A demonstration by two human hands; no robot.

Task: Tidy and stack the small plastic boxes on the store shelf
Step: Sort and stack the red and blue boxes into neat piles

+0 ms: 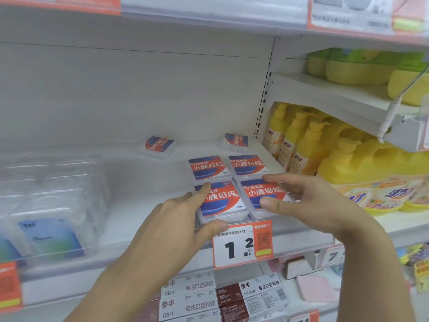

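Clear plastic boxes (220,201) are being squared at the shelf's (130,219) front edge by the left hand (176,219) at eight o'clock and right hand (301,196) at three, fingers straight. One might be pushed off.

White store shelf (144,212), clear front lip carrying a price tag (242,244) marked 1.2. Directly on it: 4 red-and-blue labelled plastic boxes in a 2 x 2 block. Front-left box (221,203) sits between the left hand (176,219) and the right hand (299,198); front-right box (262,194) lies under the right fingers. Rear-left box (207,167) and rear-right box (248,165) lie just beyond the fingertips. 2 loose boxes further back: one (159,145) beyond the left hand, skewed; one (235,140) beyond the right hand. Clear packs (51,205) lie well left of the left hand.
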